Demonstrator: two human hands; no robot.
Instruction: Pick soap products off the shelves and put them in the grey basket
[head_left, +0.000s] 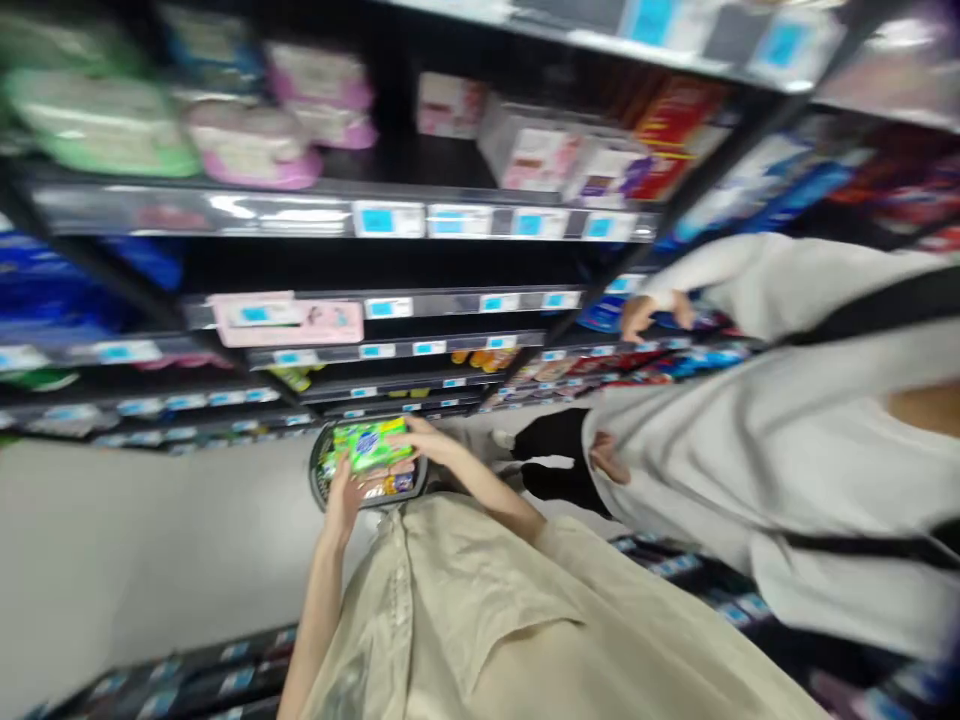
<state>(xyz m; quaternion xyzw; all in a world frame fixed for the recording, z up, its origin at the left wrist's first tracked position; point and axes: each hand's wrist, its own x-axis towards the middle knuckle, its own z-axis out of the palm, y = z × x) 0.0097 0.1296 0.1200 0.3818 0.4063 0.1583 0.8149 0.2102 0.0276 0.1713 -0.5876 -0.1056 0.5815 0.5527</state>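
Observation:
Both of my hands are on a bright green packet (pixel 369 445) with a blue label and a yellow edge. My left hand (pixel 343 493) grips its near left side, and my right hand (pixel 426 441) has hold of its right end. Beneath it is a dark shopping basket (pixel 316 482) with several packaged goods inside, among them green, orange and purple ones. The packet covers part of the basket. Its lettering is too small to read.
Shop shelves (pixel 247 212) with blue-and-white price tags rise ahead, stocked with pink, green and red packages. On the right stands another person in a light grey top (pixel 720 430), one hand (pixel 652 312) held near the shelves. Pale floor (pixel 195 520) lies to the left.

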